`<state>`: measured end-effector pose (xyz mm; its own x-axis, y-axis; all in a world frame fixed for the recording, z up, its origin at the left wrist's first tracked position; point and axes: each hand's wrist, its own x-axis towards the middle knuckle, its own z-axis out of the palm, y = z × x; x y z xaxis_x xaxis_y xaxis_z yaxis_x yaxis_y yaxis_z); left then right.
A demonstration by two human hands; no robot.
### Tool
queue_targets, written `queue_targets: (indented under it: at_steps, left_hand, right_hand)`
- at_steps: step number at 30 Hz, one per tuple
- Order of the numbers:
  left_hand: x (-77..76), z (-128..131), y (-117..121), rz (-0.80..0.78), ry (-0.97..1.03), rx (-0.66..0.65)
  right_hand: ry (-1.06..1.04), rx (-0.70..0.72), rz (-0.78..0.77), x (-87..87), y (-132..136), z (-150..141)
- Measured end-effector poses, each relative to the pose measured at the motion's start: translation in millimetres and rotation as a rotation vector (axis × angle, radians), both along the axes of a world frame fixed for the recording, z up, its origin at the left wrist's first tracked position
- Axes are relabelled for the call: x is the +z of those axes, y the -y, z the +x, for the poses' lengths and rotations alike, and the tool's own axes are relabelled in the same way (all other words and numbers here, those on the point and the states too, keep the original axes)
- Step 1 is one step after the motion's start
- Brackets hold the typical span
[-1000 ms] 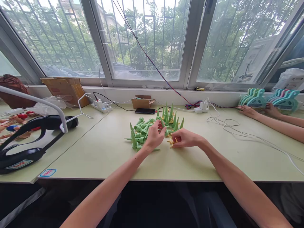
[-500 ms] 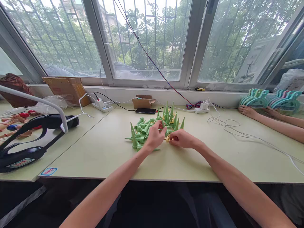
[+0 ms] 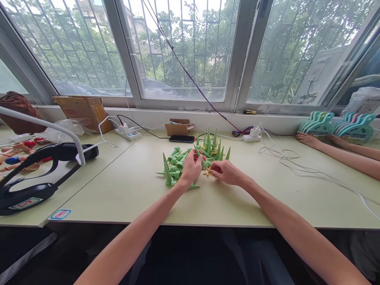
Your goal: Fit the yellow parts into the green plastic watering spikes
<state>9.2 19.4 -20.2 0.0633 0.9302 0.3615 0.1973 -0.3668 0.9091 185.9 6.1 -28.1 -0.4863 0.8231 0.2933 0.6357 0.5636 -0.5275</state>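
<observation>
My left hand (image 3: 192,167) is closed round a green plastic spike (image 3: 197,151), its pointed end showing above the fingers. To the right, my right hand (image 3: 227,171) has thumb and fingers pinched at small yellow plastic pieces (image 3: 207,173) on the table. One of these pieces shows at the fingertips. Many green cone-shaped spikes (image 3: 167,174) lie in a loose heap left of and behind my left hand, a few on their ends. Behind my right hand, a group of spikes (image 3: 214,141) stands point up, with yellow bits among them.
A phone (image 3: 185,138) and a small cardboard box (image 3: 179,127) are at the back of the table (image 3: 118,190). White cables (image 3: 292,158) trail on the right. Another person's hands (image 3: 308,139) touch teal hangers (image 3: 317,123). A black headset strap (image 3: 53,152) lies left.
My left hand has shifted slightly left with the green spike, which has tilted. My right hand has drawn up a little, uncovering more of the yellow pieces.
</observation>
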Motion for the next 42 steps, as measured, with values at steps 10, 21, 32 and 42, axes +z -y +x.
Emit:
queue_targets:
  at_steps: [10,21,32,42]
  left_hand:
    - [2.3,0.6,0.3,0.012,0.014,0.058]
    - [3.4,0.7,1.8,0.018,0.009,0.071]
    - [0.9,1.0,2.1,0.014,-0.018,0.032]
    - [-0.1,2.3,3.9,0.062,-0.115,-0.029]
  right_hand:
    - [-0.086,-0.030,0.062,-0.4,0.0,-1.7]
    - [-0.220,0.012,-0.048,2.0,3.8,-2.5]
    - [-0.234,-0.039,0.033,4.3,4.1,-4.0]
    - [-0.236,-0.035,0.066,4.7,3.6,-4.2]
